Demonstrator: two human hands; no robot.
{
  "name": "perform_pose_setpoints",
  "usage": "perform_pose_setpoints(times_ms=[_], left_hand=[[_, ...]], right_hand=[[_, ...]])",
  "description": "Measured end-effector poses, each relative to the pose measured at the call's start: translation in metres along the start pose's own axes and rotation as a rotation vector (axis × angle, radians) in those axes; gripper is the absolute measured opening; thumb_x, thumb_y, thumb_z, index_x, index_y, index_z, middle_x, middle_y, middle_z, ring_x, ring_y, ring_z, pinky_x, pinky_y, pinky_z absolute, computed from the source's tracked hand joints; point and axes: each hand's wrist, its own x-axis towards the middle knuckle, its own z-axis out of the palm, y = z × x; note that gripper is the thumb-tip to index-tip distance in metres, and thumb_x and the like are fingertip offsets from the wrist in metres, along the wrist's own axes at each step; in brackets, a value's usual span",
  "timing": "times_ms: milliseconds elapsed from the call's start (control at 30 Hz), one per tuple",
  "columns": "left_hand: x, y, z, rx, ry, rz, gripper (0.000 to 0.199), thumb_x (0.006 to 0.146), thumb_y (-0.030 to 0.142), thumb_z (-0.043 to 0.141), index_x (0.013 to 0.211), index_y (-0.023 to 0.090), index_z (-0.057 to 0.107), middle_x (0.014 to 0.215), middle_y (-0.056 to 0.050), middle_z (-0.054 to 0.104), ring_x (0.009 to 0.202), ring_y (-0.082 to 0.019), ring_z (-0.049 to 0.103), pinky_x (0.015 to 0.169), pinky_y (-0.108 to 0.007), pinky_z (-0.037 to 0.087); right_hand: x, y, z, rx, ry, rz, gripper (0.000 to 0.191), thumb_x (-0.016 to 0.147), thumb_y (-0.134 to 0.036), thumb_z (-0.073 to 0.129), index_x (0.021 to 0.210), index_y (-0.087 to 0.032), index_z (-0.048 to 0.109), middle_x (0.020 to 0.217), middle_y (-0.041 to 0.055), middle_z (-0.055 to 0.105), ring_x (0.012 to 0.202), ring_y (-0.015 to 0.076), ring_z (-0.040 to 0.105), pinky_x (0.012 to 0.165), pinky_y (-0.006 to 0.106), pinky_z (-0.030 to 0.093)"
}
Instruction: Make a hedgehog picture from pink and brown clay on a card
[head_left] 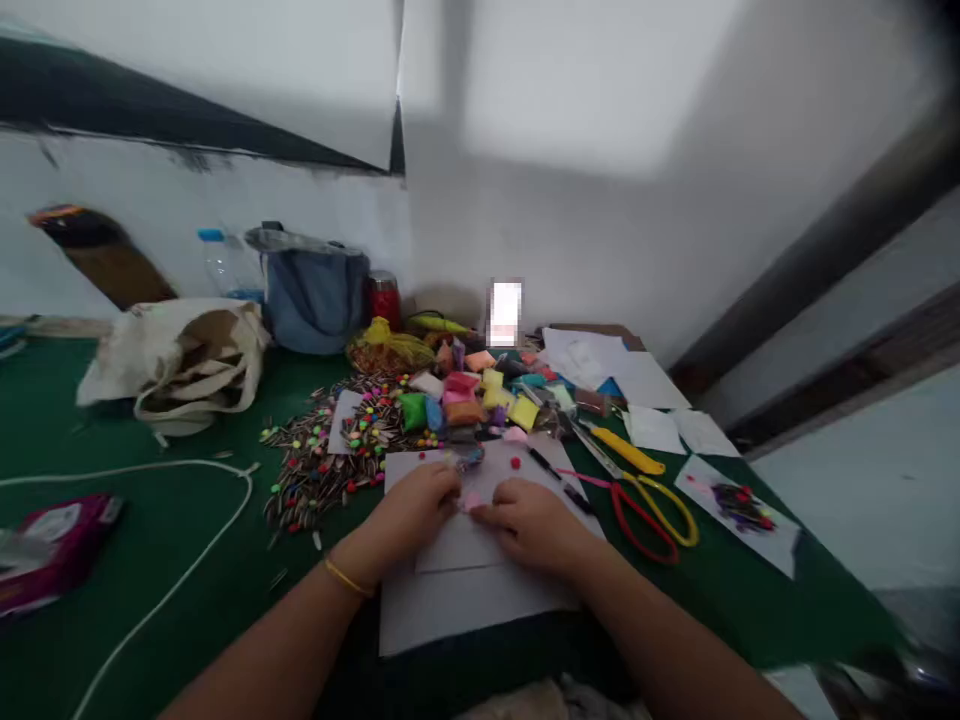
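My left hand (405,510) and my right hand (529,525) rest on a white paper sheet (465,610), and their fingertips close in on a small pink clay piece (472,502). Its shape is mostly hidden by my fingers. Just beyond my left fingers lies a small bluish object (469,458). A heap of striped sunflower seeds (319,475) with coloured beads spreads to the left of the paper. Packets of coloured clay (465,398) are piled beyond my hands. Two black pens (559,478) lie near my right hand.
The green tabletop (172,620) holds red-and-yellow scissors (649,515), a yellow-handled cutter (626,450), a seed-decorated paper (739,510), a cloth bag (180,360), a blue bag (311,300), a bottle (221,265), a red jar (383,298), and a white cord (165,530).
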Motion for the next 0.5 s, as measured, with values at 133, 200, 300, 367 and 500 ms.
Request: perform_pose_setpoints(times_ms=[133,200,300,367,500], left_hand=[[-0.0003,-0.0040,0.0020,0.009,0.013,0.016,0.007,0.081,0.012,0.056,0.083,0.018,0.058,0.088,-0.004,0.059,0.086,-0.019,0.053,0.077,-0.029,0.041],[-0.0002,-0.0043,0.0020,0.011,0.010,0.020,0.007,0.080,0.012,0.056,0.083,0.018,0.058,0.088,-0.003,0.059,0.086,-0.019,0.053,0.077,-0.030,0.041],[-0.0001,-0.0033,0.0009,0.004,0.009,0.023,0.007,0.080,0.012,0.057,0.083,0.018,0.059,0.089,-0.004,0.060,0.087,-0.019,0.054,0.078,-0.030,0.041],[-0.0003,-0.0028,0.0000,-0.003,0.011,0.025,0.006,0.080,0.012,0.057,0.083,0.018,0.059,0.090,-0.004,0.060,0.087,-0.019,0.054,0.078,-0.030,0.042],[-0.0005,-0.0036,-0.0002,-0.012,0.020,0.033,0.007,0.081,0.012,0.056,0.083,0.018,0.059,0.088,-0.003,0.060,0.085,-0.018,0.054,0.076,-0.029,0.042]], right_hand=[[0.0017,-0.0029,-0.0014,-0.043,-0.010,0.008,0.040,0.082,-0.016,0.055,0.120,-0.029,0.063,0.090,0.0033,0.057,0.085,0.0183,0.051,0.074,0.029,0.036],[0.0025,-0.0043,-0.0021,-0.060,-0.016,0.011,0.039,0.084,-0.017,0.055,0.120,-0.028,0.063,0.089,0.0036,0.058,0.084,0.0186,0.050,0.074,0.029,0.036],[0.0031,-0.0050,-0.0023,-0.050,-0.008,0.007,0.037,0.086,-0.018,0.053,0.121,-0.027,0.063,0.091,0.0042,0.059,0.084,0.0187,0.051,0.074,0.030,0.037],[0.0032,-0.0043,-0.0015,-0.031,0.012,-0.003,0.039,0.085,-0.016,0.054,0.121,-0.027,0.063,0.092,0.0046,0.059,0.085,0.0187,0.051,0.075,0.029,0.038],[0.0031,-0.0036,0.0000,-0.042,0.045,-0.038,0.040,0.082,-0.014,0.057,0.119,-0.028,0.064,0.090,0.0043,0.058,0.083,0.0183,0.049,0.075,0.030,0.037]])
